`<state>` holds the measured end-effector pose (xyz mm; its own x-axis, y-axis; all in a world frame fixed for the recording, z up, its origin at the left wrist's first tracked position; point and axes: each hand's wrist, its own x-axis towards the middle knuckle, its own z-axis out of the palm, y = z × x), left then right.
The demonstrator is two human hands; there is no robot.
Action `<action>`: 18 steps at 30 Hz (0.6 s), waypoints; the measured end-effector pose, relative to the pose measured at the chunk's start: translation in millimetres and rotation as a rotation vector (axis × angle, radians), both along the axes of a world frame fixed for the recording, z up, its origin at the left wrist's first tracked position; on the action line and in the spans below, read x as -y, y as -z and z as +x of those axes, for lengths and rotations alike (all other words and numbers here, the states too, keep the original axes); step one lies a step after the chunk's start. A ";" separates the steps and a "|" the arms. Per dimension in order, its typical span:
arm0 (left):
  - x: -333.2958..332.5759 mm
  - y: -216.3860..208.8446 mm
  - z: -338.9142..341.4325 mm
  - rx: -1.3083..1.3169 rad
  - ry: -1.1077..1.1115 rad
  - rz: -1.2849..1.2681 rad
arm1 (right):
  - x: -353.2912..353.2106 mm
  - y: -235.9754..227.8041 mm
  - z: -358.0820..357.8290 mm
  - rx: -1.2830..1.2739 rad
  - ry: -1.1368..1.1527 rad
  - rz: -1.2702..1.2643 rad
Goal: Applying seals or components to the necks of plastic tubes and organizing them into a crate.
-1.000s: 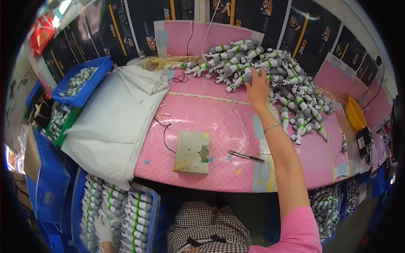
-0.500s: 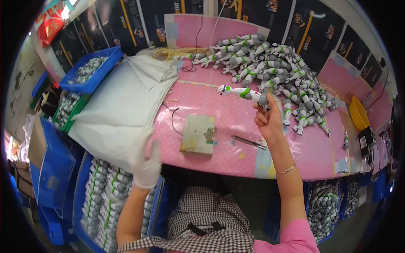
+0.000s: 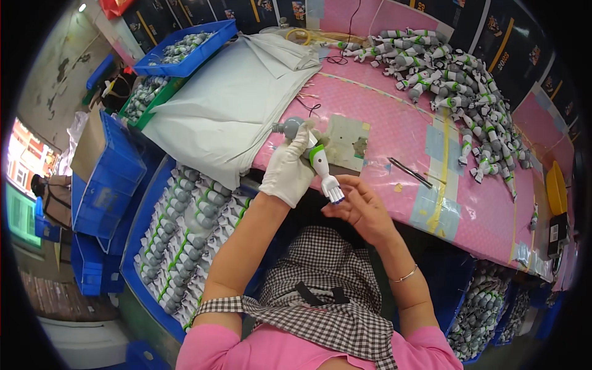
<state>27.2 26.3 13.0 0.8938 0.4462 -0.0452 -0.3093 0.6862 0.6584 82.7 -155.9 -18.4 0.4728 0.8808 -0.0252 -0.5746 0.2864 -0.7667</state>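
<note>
My left hand (image 3: 288,174), in a white glove, grips a toy arm (image 3: 319,161) over the table's near edge. This toy arm has a grey shoulder end, a white forearm with a green band, and a white hand with dark blue at the fingertips. It slants down to the right, its hand toward my right hand (image 3: 365,209). My bare right hand is beside the toy's fingers, its own fingers loosely bent and apart; whether they touch is hard to tell. Behind the toy, a flat grey-beige block (image 3: 348,142) lies on the pink-covered table (image 3: 394,132).
Many similar toy arms form a heap (image 3: 459,86) at the far right. Dark slim tools (image 3: 410,172) lie nearer. A white sheet (image 3: 228,105) covers the table's left side, beside a blue tray (image 3: 192,64). Below left stands a blue bin (image 3: 140,225) of toy arms. A yellow basin (image 3: 556,188) stands far right.
The toy arm has come from my raised right hand down to my left hand, and its hand end now points down right. My right hand has lowered; the view has shifted left.
</note>
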 end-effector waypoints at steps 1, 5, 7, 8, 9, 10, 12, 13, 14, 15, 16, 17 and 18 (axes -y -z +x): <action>2.4 -0.5 -2.5 0.022 -0.013 -0.108 | -3.5 -0.5 -10.6 -0.089 -0.110 0.127; 18.9 -7.2 -10.8 0.002 -0.039 -0.137 | -16.3 14.9 -28.0 -0.321 -0.109 0.345; 21.4 -3.7 -13.4 0.032 0.013 -0.103 | -24.8 28.1 -28.1 -0.425 -0.166 0.582; 21.4 -3.7 -15.6 0.063 0.055 -0.068 | -26.4 25.8 -29.6 -0.417 -0.097 0.573; 21.1 -5.2 -17.9 0.058 0.058 -0.068 | -27.6 28.8 -27.8 -0.420 -0.093 0.574; 22.0 -9.1 -19.2 0.043 0.081 0.011 | -27.9 31.8 -23.9 -0.102 0.030 0.462; 22.4 -9.3 -23.2 -0.017 0.124 0.032 | -19.9 36.1 -21.7 0.320 0.223 0.227; 20.6 -5.8 -24.5 -0.026 0.122 0.031 | -13.3 27.5 -18.6 0.312 0.221 0.226; 17.8 -0.2 -27.0 0.026 0.187 -0.071 | -5.8 15.9 -13.2 0.657 0.211 0.125; 16.1 2.9 -29.0 0.078 0.251 -0.174 | 0.9 5.9 -6.6 0.999 0.195 0.019; 22.9 -4.2 -27.3 -0.072 0.155 -0.197 | 5.2 0.3 0.7 0.903 0.066 0.014; 24.0 0.5 -27.3 -0.086 0.153 -0.197 | 9.5 2.2 14.3 0.944 -0.053 0.017; 24.6 6.8 -26.9 -0.108 0.161 -0.168 | 15.2 -0.4 28.5 0.765 -0.170 -0.200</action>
